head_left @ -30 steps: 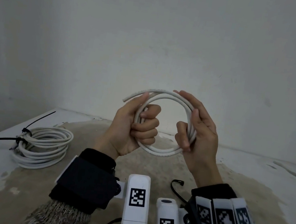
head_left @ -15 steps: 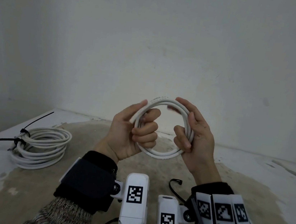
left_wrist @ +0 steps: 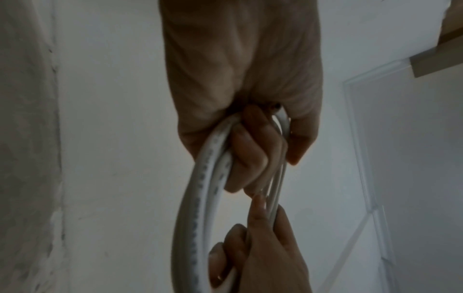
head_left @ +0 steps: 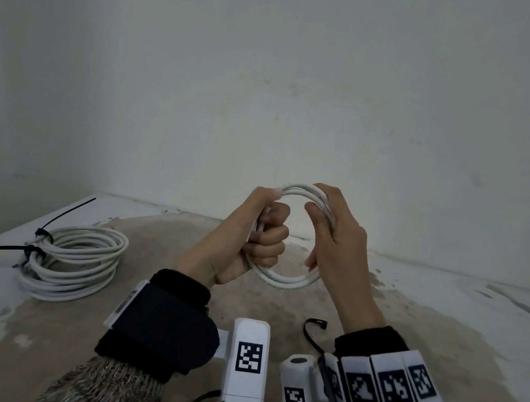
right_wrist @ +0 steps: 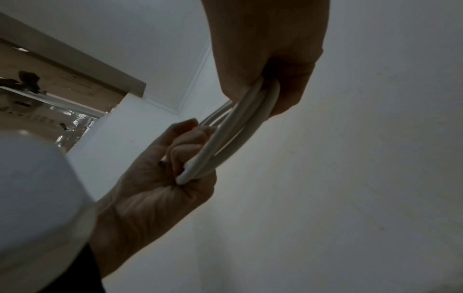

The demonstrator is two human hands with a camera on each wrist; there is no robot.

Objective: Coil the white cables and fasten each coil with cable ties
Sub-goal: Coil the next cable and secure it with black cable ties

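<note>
I hold a small coil of white cable upright in the air over the table. My left hand grips its left side in a fist, the thumb laid along the top of the loop. In the left wrist view the cable strands run through the curled fingers. My right hand holds the right side of the coil, fingers and thumb curved round the strands. A loose black cable tie lies on the table below my right wrist.
At the left of the table lies a larger white coil bound with two black cable ties whose long tails stick out left. A bare wall stands close behind the table.
The loose cable end that stuck out at the upper left has been tucked into the loop. Both hands and the coil have dropped slightly and drawn closer together.
</note>
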